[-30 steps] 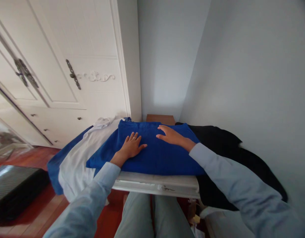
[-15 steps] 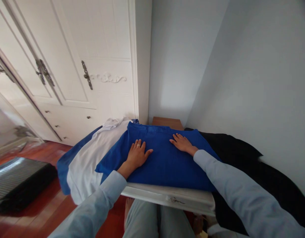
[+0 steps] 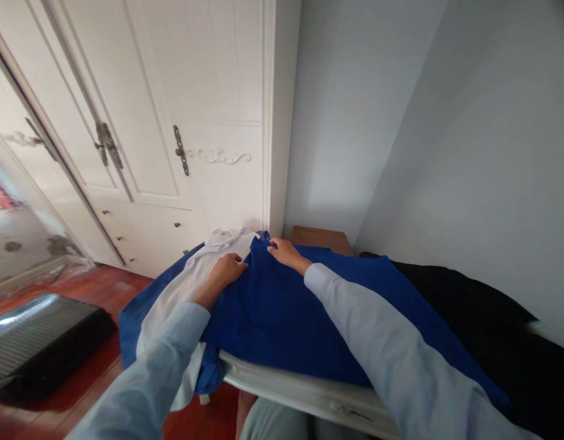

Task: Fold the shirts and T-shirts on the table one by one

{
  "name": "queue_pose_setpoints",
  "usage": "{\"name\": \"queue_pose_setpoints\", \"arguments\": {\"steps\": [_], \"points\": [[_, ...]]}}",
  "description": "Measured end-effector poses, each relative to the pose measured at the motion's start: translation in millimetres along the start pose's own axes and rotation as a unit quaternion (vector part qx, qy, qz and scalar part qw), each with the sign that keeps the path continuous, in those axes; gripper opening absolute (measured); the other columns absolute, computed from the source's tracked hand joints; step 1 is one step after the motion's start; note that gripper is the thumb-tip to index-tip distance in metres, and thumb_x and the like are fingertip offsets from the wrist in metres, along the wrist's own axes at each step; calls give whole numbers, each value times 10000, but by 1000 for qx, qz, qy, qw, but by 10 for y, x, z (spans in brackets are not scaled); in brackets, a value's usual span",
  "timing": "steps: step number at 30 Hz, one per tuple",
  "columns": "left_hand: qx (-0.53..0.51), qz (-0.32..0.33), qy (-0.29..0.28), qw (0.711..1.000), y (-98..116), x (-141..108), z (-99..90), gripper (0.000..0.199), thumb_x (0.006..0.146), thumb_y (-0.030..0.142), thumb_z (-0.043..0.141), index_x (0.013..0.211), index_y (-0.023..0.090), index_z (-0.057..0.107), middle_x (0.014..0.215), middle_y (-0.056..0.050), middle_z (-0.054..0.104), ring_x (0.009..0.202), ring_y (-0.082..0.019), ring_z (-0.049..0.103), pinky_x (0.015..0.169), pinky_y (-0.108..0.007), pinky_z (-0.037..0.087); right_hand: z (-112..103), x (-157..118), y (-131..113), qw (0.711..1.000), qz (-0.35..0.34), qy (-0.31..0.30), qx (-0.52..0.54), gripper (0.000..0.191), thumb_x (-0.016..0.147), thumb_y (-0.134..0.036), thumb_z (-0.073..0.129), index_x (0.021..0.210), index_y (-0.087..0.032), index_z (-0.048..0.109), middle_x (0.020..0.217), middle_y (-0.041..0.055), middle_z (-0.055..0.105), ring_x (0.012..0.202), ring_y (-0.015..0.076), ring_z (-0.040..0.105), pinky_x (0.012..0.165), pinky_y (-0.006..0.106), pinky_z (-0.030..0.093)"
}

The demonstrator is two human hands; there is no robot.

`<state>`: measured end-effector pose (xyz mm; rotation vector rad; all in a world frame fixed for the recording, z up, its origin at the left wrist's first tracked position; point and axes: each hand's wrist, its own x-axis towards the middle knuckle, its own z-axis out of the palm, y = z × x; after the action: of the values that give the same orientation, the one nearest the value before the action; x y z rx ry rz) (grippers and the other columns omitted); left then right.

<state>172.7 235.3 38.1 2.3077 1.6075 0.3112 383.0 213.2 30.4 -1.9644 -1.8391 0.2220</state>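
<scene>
- Your bare left hand (image 3: 229, 267), fingers curled, meets the left side of a royal-blue cloth garment (image 3: 291, 318); whether thumb and fingertips clamp the fabric, you cannot tell from this angle.
- Your bare right hand (image 3: 287, 253) bends over the same garment's far left corner, thumb and forefinger near each other at its edge; a firm grip there cannot be confirmed.
- The royal-blue garment lies spread before you across a white table with a moulded edge (image 3: 282, 385), slightly rumpled beneath your left hand.
- To your left, a white cloth garment (image 3: 185, 284) drapes beside it, overlapping a darker blue cloth (image 3: 134, 321).
- At right, black fabric (image 3: 469, 305) spreads toward the grey wall (image 3: 492, 153).
- Beyond the table stand a brown wooden surface (image 3: 322, 238) and a white panelled wardrobe (image 3: 217, 79); a black ribbed case (image 3: 47, 348) rests on the reddish wooden floor (image 3: 212, 421).
</scene>
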Motion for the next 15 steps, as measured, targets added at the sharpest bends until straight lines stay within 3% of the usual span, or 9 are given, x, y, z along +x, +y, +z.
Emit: {"name": "queue_pose_setpoints", "arguments": {"steps": [4,9,12,15], "points": [[-57,-8,-3,998,-103,28,205,261,860,418,590,921,215,742,1000,-74,772,981,-250,704,748,-280,486,240,350,-191,1000,9,0,18,343,993,-406,494,1190,-172,652,1228,106,706,1144,229,649,940,278,470],[-94,-64,47,992,-131,-62,357,342,901,482,515,892,232,748,963,-78,766,934,-280,699,692,-312,459,451,548,-212,999,44,12,8,497,952,-543,511,1162,-118,659,1155,193,714,1088,314,666,906,372,496],[-129,-72,67,987,-144,-90,372,330,904,472,520,858,237,747,934,-61,765,913,-263,693,695,-302,445,497,606,-194,999,41,31,2,389,871,-454,671,1115,-152,686,1158,157,719,1093,298,660,924,357,485],[-180,-79,94,976,-173,-92,369,324,912,451,519,834,224,737,889,-44,760,884,-239,690,683,-285,439,472,664,-130,998,45,54,8,216,874,-335,677,1032,-193,720,1132,86,739,1054,231,673,899,294,485]]}}
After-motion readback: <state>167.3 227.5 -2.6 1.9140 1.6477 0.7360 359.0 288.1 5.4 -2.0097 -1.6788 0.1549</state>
